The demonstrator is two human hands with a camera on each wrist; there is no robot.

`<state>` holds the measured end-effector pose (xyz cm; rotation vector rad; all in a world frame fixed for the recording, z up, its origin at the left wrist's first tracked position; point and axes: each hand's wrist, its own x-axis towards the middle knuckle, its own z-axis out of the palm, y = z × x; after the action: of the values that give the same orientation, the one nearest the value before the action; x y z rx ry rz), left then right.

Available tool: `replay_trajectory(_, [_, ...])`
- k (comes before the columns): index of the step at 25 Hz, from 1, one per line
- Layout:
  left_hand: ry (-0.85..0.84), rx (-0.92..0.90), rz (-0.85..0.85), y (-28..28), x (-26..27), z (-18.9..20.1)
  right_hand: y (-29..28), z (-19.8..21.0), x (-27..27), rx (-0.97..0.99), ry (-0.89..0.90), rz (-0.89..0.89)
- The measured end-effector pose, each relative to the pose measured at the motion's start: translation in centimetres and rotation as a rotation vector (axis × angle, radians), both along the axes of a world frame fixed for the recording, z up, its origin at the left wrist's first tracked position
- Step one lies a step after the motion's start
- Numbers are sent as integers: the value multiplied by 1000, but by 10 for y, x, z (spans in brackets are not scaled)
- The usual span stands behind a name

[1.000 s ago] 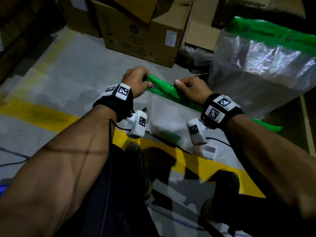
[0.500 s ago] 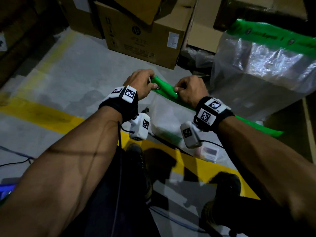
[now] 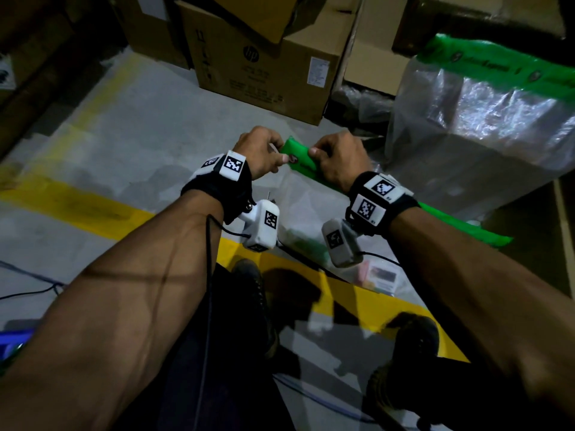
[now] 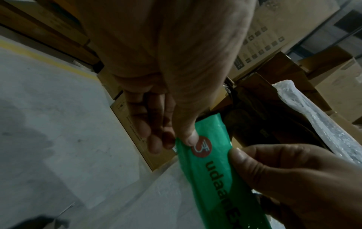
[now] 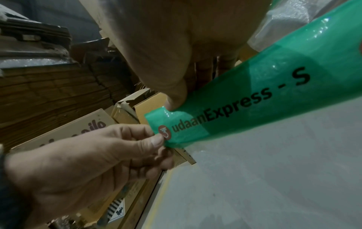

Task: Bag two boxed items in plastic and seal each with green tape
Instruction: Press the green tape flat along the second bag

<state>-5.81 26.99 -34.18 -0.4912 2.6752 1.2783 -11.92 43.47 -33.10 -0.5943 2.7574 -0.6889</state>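
Green tape point(image 3: 298, 159) along the clear bag's point(image 3: 306, 209) top edge, over the floor, was pinched at its near end by our left hand point(image 3: 259, 154) and right hand point(image 3: 337, 163), each grip thumb-to-fingers, likely folding it down to seal.

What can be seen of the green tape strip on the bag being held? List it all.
The green tape strip is glossy and translucent, printed "udaanExpress - S" in black beside a red round logo. It runs along the top edge of a clear plastic bag. The left hand pinches its end at the logo; the right hand pinches it just beside.
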Motion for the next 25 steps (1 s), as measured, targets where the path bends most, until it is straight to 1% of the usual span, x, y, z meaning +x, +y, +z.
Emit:
replay_trajectory(5, [0, 154, 73, -1, -5, -5, 3, -4, 1, -24, -39, 9])
replay_trajectory(7, [2, 165, 64, -1, -5, -8, 4, -4, 2, -28, -35, 11])
replay_trajectory(12, [18, 119, 49, -1, -8, -14, 0, -5, 6, -18, -9, -47])
replay_trajectory(15, [66, 72, 30, 4, -8, -11, 3, -4, 2, -4, 12, -47])
replay_trajectory(20, [24, 50, -63, 3, -6, -9, 4, -6, 5, -12, -12, -26])
replay_trajectory(22, [21, 15, -48, 5, -6, -7, 4, -6, 7, -10, -15, -21])
replay_trajectory(25, [45, -2, 20, 8, -7, -6, 4, -5, 6, -5, -13, -22])
